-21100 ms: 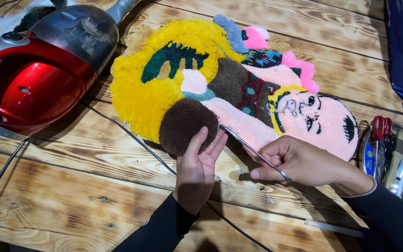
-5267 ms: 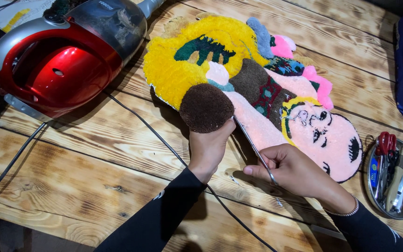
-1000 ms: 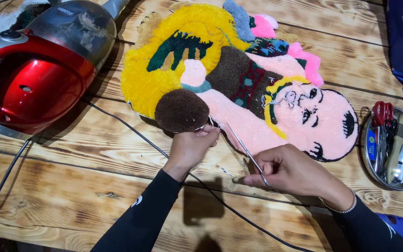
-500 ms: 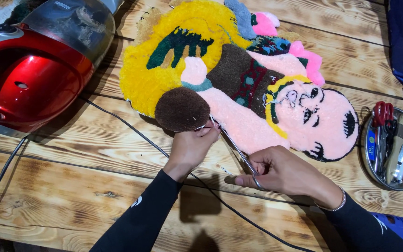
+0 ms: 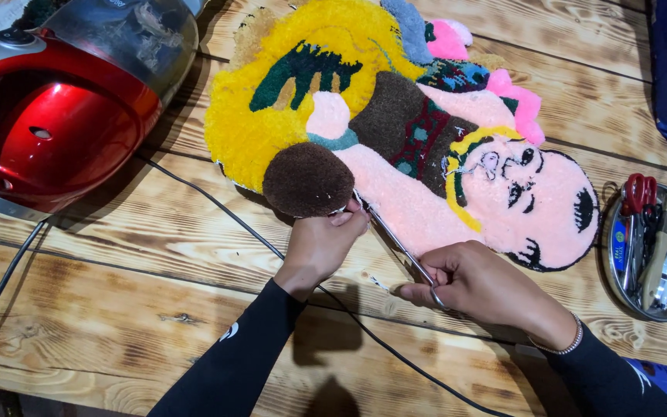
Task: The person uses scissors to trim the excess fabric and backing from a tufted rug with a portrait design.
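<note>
Left hand (image 5: 322, 247): curling its fingers and pinching the lower edge of the tufted rug (image 5: 395, 131), just under the brown round patch (image 5: 308, 179).
Right hand (image 5: 488, 286): gripping the loops of slim metal scissors (image 5: 395, 243), fingers closed through them; the blades are pointing up-left toward the left hand's fingertips, where pink pile is meeting brown.
Rug: lying flat on the table, upper middle of the view — a shaped figure piece in yellow, pink, brown and green, its face turned toward the right.
Doing it well: by my judgement, keeping the edge taut with the pinching hand, running the blades close along the border, and taking small snips so the pile is not getting nicked.
Surface: a wooden plank table (image 5: 117, 309) with dark burnt grain; small fibre scraps are lying near the hands.
Cable: a black cord (image 5: 218, 205) is running across the planks, passing under the forearms.
Around: a red vacuum cleaner (image 5: 55, 116) is sitting at upper left — a round metal tray (image 5: 611, 270) of tools, with red-handled scissors (image 5: 638, 197), is resting at the right edge.
</note>
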